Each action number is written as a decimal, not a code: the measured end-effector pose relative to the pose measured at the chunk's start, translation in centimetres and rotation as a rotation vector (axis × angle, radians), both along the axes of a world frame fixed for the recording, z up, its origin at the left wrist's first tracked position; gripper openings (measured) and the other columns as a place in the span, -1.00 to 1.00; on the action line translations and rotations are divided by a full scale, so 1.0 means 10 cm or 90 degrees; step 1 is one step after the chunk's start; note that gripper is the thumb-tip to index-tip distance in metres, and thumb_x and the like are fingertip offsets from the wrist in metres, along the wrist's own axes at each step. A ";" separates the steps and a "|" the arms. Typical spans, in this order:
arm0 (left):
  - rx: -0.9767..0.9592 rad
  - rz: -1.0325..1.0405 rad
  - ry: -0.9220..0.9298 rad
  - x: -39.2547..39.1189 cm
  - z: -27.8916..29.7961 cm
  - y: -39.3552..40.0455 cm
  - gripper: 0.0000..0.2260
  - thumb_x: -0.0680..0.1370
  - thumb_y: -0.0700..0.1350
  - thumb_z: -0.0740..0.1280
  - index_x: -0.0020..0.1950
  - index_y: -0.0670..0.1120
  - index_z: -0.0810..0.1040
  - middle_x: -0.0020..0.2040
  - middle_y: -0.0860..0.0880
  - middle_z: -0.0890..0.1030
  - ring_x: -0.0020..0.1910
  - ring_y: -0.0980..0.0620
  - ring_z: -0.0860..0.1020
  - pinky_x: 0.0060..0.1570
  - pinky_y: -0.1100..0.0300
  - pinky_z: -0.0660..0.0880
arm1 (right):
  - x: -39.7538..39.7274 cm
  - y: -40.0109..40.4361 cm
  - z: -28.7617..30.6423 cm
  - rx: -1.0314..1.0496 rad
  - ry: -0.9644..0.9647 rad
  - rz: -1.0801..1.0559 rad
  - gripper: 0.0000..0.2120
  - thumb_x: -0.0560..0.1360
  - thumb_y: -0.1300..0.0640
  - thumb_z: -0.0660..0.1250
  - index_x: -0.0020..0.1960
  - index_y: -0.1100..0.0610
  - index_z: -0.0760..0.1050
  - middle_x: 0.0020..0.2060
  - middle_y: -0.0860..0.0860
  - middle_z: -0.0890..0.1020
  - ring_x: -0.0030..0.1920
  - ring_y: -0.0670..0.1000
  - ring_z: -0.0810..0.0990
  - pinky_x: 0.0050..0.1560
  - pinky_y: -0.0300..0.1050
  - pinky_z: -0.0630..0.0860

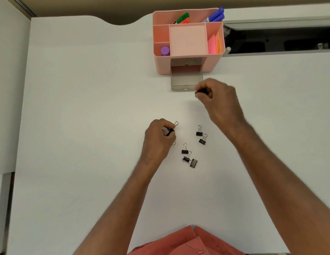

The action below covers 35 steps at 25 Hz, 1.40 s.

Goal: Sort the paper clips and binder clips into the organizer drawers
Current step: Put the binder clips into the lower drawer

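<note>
A pink desk organizer (162, 65) stands at the far side of the white table, its lower grey drawer (187, 82) pulled out toward me. My right hand (218, 97) hovers just right of the drawer's front corner, fingers pinched on a black binder clip (200, 92). My left hand (159, 138) rests on the table, closed on binder clips (171, 130), with silver handles poking out. Several loose black binder clips lie between my arms: a pair (201, 135) on the right and a cluster (189, 157) below. No paper clips show.
The organizer's top compartments hold markers (182, 18), a purple-capped bottle (165, 50) and pink and orange sticky notes (213, 44). A dark gap (278, 39) runs behind the table at the right. The table's left edge (22, 111) is in view.
</note>
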<state>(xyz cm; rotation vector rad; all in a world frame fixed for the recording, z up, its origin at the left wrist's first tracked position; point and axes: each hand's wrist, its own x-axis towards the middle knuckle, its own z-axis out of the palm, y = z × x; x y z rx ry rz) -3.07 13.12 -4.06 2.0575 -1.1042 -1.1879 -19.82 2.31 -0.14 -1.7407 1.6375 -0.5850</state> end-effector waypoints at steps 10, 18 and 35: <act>-0.094 0.045 0.019 0.14 0.16 -0.41 -0.84 0.54 -0.22 0.41 0.03 0.04 0.64 0.02 0.14 0.62 -0.15 0.15 0.60 -0.18 0.39 0.49 | 0.28 -0.65 -0.35 -0.108 0.238 0.188 -0.76 0.61 0.28 0.26 0.20 0.11 0.60 0.14 0.11 0.62 0.08 0.17 0.60 0.06 0.02 0.56; -0.170 0.019 -0.009 0.05 0.22 -0.80 -0.84 0.54 -0.23 0.42 0.05 0.01 0.63 0.08 0.10 0.63 -0.17 0.16 0.58 -0.19 0.48 0.46 | 0.27 -0.72 -0.38 -0.091 0.280 0.199 -0.72 0.57 0.33 0.34 0.23 0.11 0.61 0.15 0.11 0.65 0.07 0.15 0.63 0.12 0.03 0.60; -0.212 -0.270 -0.393 -0.15 0.12 -1.66 -0.75 0.52 -0.30 0.30 0.09 -0.10 0.69 0.08 -0.08 0.66 0.01 -0.05 0.60 -0.11 0.15 0.50 | -0.34 0.58 -0.49 -0.110 0.035 0.002 -0.79 0.56 0.38 0.28 0.03 0.13 0.60 0.03 -0.03 0.59 -0.02 -0.06 0.61 0.02 0.01 0.59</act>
